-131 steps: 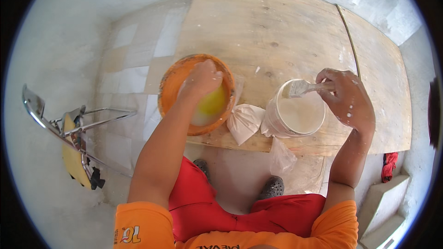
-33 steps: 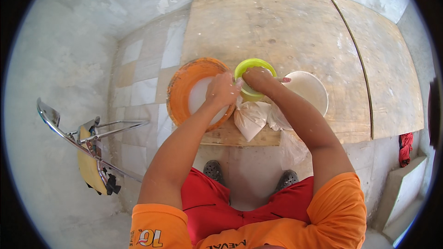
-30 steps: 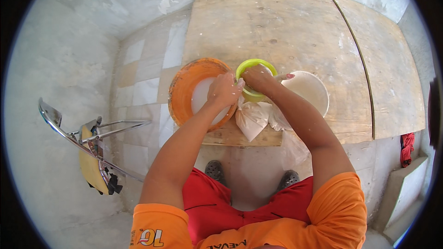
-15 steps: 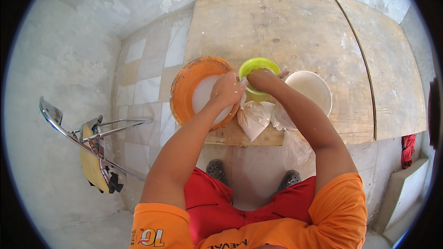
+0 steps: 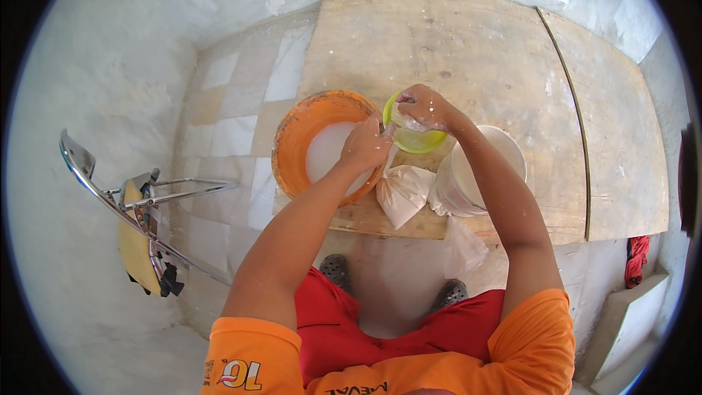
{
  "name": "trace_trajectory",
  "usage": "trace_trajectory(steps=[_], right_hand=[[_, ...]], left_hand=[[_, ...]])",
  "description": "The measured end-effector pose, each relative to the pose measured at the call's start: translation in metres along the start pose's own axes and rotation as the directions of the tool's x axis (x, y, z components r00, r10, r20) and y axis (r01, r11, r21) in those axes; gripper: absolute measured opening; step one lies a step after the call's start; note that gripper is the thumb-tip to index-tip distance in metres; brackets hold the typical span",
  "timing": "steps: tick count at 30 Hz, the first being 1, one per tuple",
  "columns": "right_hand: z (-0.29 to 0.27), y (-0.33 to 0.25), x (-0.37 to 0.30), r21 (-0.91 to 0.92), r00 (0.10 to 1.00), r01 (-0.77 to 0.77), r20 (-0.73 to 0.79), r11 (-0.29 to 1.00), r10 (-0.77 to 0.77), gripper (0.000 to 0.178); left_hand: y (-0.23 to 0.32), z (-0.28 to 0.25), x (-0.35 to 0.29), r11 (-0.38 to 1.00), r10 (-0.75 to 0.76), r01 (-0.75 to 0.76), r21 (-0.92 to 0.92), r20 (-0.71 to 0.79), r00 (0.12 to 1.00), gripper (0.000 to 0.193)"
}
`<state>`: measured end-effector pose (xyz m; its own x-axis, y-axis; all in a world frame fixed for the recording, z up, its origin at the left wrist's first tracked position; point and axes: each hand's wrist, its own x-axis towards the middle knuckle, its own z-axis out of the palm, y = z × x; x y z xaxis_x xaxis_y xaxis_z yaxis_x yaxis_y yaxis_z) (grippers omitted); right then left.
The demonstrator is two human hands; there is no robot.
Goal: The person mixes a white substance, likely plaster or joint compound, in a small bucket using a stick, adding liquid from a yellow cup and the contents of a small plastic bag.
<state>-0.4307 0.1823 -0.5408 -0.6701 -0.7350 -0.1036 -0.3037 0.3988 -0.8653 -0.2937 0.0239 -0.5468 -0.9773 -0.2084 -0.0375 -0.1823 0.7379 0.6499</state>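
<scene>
A yellow-green bowl tilts above the board, with whitish material inside. My right hand reaches into it from above, fingers curled and dusted white; what they hold is hidden. My left hand is at the right rim of an orange bucket, fingertips pinched and close to the bowl's left edge. From those fingers the gathered neck of a clear plastic bag of pale powder seems to run down. Milky white liquid fills the bucket's bottom. Beside the bowl, under my right forearm, stands a white bucket.
Plywood boards cover the floor ahead, split by a dark gap. A chrome-framed chair stands at the left. Crumpled clear plastic hangs at the board's near edge. Red cloth lies at the right by a grey ledge.
The bowl has tipped and moved slightly right. My right hand has risen within it, away from me, its fingers now showing more. My left hand stays near the bucket's rim.
</scene>
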Motion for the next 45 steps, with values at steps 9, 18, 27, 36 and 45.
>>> trace_trajectory(steps=[9, 18, 27, 36, 45], right_hand=[[-0.011, -0.004, -0.021, 0.202, 0.992, -0.037, 0.129, 0.979, 0.011, 0.029], [-0.004, 0.004, -0.016, 0.376, 1.0, -0.007, 0.026, 0.926, -0.003, 0.02], [-0.012, -0.008, -0.018, 0.363, 0.991, -0.09, -0.064, 0.927, 0.121, 0.02], [0.04, 0.036, -0.005, -0.717, 0.98, 0.179, 0.189, 0.674, -0.06, 0.02], [0.049, 0.025, 0.012, -0.678, 0.993, 0.064, 0.119, 0.732, 0.023, 0.024]], left_hand=[[0.003, -0.001, 0.006, 1.0, -0.006, 0.005, 0.013, 0.056, 0.998, 0.051], [-0.003, 0.002, 0.009, 0.999, 0.002, 0.001, -0.046, 0.07, 0.998, 0.047], [-0.003, 0.0, 0.007, 0.996, 0.003, 0.005, -0.089, 0.09, 0.996, 0.042], [-0.004, 0.003, 0.007, 0.999, 0.026, -0.024, -0.041, 0.041, 0.999, 0.042], [-0.001, 0.0, 0.006, 0.999, 0.04, -0.041, 0.026, 0.029, 0.999, 0.042]])
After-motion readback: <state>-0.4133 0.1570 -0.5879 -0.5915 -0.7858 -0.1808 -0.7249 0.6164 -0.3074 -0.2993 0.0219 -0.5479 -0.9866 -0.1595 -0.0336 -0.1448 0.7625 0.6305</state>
